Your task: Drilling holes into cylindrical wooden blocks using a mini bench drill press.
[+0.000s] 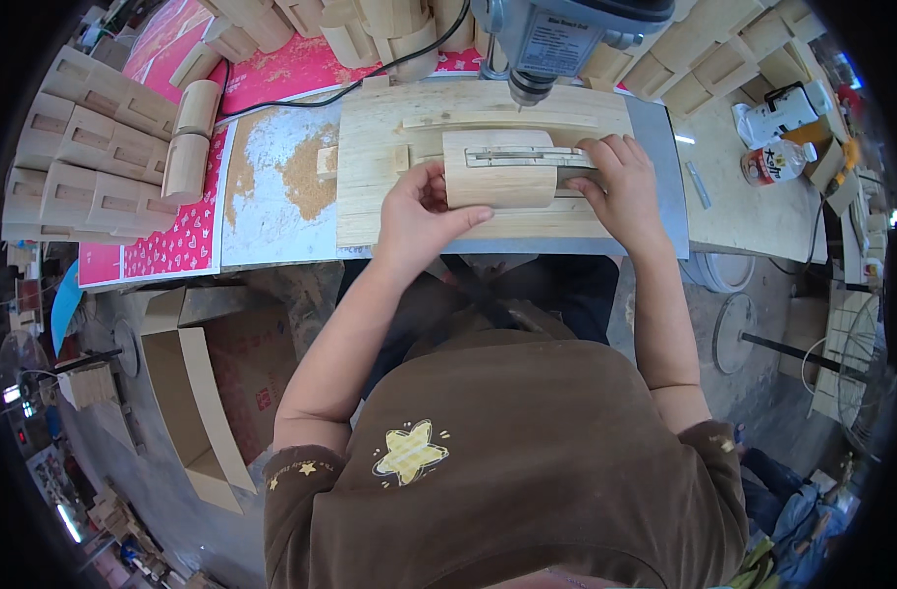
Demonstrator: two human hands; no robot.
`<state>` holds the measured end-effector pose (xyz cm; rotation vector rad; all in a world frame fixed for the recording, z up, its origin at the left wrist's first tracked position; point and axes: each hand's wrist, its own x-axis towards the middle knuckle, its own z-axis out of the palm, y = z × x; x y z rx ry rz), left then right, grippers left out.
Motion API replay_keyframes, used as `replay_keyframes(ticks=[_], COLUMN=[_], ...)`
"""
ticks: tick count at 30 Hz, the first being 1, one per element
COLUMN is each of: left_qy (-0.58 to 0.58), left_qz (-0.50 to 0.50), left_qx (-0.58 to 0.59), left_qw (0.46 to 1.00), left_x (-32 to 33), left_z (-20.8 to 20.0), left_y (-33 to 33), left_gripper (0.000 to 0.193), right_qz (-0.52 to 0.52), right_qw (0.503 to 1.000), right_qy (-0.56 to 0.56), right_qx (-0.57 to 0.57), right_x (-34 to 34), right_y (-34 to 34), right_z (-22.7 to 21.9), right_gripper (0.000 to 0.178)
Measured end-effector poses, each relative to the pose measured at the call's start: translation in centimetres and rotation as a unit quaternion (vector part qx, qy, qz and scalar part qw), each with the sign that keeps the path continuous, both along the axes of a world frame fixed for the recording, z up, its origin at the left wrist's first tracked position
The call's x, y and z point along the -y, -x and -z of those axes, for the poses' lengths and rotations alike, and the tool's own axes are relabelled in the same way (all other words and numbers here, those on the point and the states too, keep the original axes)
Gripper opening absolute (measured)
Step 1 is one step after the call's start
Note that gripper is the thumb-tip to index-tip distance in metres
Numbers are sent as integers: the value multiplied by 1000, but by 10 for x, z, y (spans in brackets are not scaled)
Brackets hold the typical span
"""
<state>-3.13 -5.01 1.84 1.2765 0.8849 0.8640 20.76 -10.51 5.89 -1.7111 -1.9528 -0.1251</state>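
Observation:
A pale wooden block (502, 188) with a rounded side lies on a flat wooden board (365, 218) in front of me. My left hand (417, 218) is closed around the block's left end, thumb along its near edge. A narrow, slotted, metal-looking strip (517, 156) lies along the top of the block. My right hand (623, 191) pinches the strip's right end, its thumb below and its fingers above. Just beyond the block hangs the chuck (530, 90) of a grey bench drill (551, 44), apart from the wood.
Stacked wooden blocks (100, 157) fill the left side, with more blocks (713, 64) at the back right. Sawdust (306, 177) covers part of the table. A black cable (370, 75) crosses behind the board. At right are a marker-like stick (699, 185) and a bottle (774, 164).

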Motion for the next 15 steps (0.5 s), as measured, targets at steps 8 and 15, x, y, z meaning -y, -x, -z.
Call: replay_keyframes(ticks=[8, 15], left_qy=[-440, -386], left_qz=[-121, -103], left_qx=[-271, -319], left_qw=[847, 859], left_x=[2, -36], left_z=[30, 31], left_y=[-3, -2], left_gripper=[65, 63], right_qz=[23, 58], right_qw=[1000, 998], right_qy=[-10, -22], right_qx=[14, 34], right_x=[-6, -40], right_y=[-5, 0], right_z=[7, 10], right_gripper=[42, 51])
